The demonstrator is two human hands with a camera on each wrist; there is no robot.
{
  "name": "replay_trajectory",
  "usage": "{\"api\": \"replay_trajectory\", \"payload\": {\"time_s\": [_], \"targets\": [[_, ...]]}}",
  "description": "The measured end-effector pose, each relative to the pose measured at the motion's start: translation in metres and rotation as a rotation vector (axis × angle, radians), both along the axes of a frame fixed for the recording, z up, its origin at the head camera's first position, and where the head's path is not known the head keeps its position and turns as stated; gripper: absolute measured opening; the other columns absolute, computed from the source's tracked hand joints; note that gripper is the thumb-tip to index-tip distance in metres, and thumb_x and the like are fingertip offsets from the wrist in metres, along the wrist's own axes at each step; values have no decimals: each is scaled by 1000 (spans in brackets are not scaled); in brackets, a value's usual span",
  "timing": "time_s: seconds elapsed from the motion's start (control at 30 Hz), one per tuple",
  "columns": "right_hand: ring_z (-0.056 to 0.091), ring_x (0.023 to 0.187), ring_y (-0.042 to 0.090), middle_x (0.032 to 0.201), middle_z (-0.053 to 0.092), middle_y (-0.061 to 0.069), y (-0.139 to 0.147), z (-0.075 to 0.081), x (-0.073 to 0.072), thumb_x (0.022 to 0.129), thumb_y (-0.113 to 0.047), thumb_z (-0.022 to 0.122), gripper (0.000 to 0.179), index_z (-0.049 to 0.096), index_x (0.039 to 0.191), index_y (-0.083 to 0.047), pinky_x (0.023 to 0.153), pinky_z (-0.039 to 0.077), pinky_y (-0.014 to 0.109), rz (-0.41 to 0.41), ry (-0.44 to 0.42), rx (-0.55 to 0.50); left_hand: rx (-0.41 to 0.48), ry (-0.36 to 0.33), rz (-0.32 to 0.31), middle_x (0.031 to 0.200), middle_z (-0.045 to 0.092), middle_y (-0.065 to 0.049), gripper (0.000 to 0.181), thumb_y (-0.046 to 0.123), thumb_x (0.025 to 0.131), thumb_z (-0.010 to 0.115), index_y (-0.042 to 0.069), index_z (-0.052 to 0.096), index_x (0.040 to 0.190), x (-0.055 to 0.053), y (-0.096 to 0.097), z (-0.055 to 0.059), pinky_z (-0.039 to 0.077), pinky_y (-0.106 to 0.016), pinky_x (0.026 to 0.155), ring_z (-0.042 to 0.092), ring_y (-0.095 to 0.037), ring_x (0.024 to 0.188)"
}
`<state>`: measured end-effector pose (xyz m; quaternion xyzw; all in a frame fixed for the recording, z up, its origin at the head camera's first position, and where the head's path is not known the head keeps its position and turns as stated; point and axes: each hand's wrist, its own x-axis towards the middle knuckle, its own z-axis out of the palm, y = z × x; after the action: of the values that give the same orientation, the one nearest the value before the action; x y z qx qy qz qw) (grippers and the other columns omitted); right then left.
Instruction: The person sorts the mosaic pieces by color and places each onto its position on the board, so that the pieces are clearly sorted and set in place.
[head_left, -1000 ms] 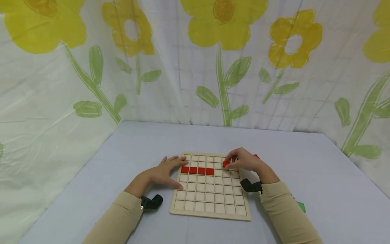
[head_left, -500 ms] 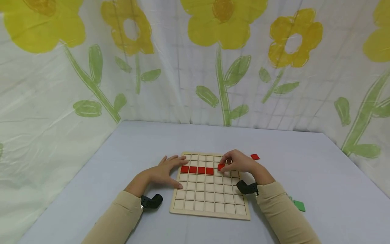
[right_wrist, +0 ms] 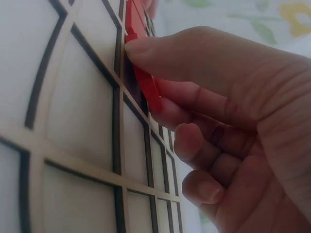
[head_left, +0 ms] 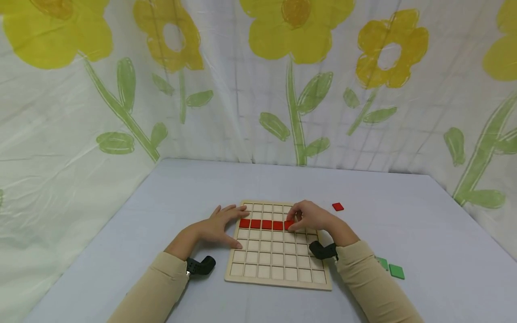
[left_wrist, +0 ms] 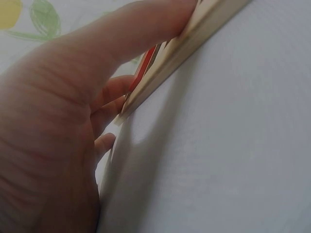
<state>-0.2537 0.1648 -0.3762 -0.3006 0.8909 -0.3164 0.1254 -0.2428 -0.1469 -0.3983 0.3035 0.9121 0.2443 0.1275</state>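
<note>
A wooden grid board (head_left: 278,283) lies on the table, with several red square tiles (head_left: 267,224) side by side in one row of its cells. My right hand (head_left: 313,216) pinches another red tile (right_wrist: 148,90) between thumb and fingers. In the right wrist view that tile is tilted over a cell, its near edge close to the red tile at the end of the row. My left hand (head_left: 218,228) rests at the board's left edge, fingers spread, thumb and fingertips touching the frame.
One loose red tile (head_left: 338,207) lies on the table beyond the board's right corner. Green tiles (head_left: 396,271) are by the right forearm, one partly hidden by the sleeve. A flower-printed curtain (head_left: 218,134) hangs behind the table.
My right hand has moved left and nearer with the pinched red tile, from the board's right side to the end of the red row. The left hand stays in place.
</note>
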Motion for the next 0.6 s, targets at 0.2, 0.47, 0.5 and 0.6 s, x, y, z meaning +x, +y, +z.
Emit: {"api": "replay_trajectory", "payload": {"time_s": [0.2, 0.47, 0.5, 0.6], "targets": [[49, 62, 11, 71, 57, 0, -1, 0, 1, 78, -15, 75, 15, 66, 88, -8, 55, 44, 23, -6, -12, 7, 3, -3, 1, 156, 20, -1, 89, 49, 67, 77, 24, 37, 143, 0, 0, -1, -5, -55, 115, 8, -29, 145], [50, 63, 11, 71, 58, 1, -1, -1, 1, 77, -14, 75, 16, 66, 88, -7, 56, 45, 23, -4, -17, -3, 3, -5, -6, 156, 20, -1, 89, 48, 68, 77, 24, 36, 143, 0, 0, 0, -5, -56, 115, 9, -29, 145], [50, 63, 11, 72, 58, 1, -1, -1, 1, 77, -15, 75, 17, 66, 89, -7, 57, 46, 23, -2, -18, -6, 3, -6, -6, 156, 20, -1, 89, 48, 68, 77, 24, 36, 143, 0, 0, 0, -5, -56, 115, 8, -29, 145], [51, 64, 11, 74, 60, 1, 1, -2, 0, 78, -17, 75, 18, 66, 90, -7, 57, 47, 23, 5, -22, -11, 4, -8, -11, 156, 19, -1, 89, 48, 68, 77, 23, 36, 143, 0, 0, 1, -5, -56, 115, 8, -29, 145]]}}
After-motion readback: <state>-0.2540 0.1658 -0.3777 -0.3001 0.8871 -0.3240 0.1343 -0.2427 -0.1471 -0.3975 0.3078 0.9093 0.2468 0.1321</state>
